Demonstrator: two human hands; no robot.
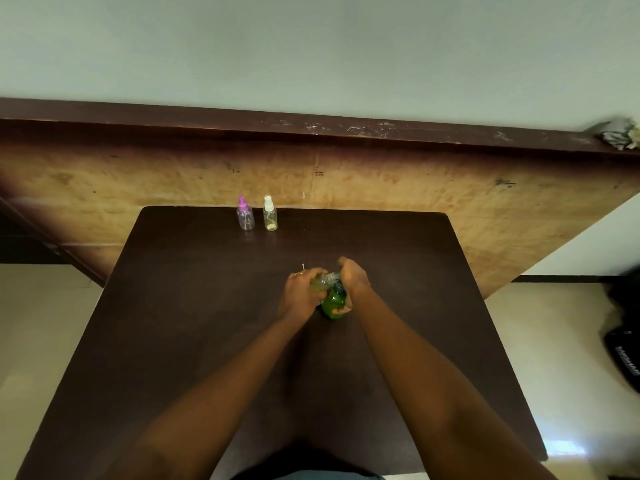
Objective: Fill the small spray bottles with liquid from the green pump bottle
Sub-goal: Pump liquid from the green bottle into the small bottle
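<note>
The green pump bottle (333, 303) stands at the middle of the dark table (207, 323). My right hand (351, 277) wraps its top and pump head, thumb low on the body. My left hand (301, 292) grips a small clear spray bottle (320, 281) with greenish liquid, tilted with its open neck against the pump spout. Its cap is hidden. At the table's far edge stand a pink-capped spray bottle (245, 216) and a white-capped spray bottle (269, 216), both upright and capped.
A small thin white object (303, 266) lies on the table just beyond my left hand. A worn wooden panel (381, 181) rises behind the table. A black bag (623, 358) sits on the floor at the right.
</note>
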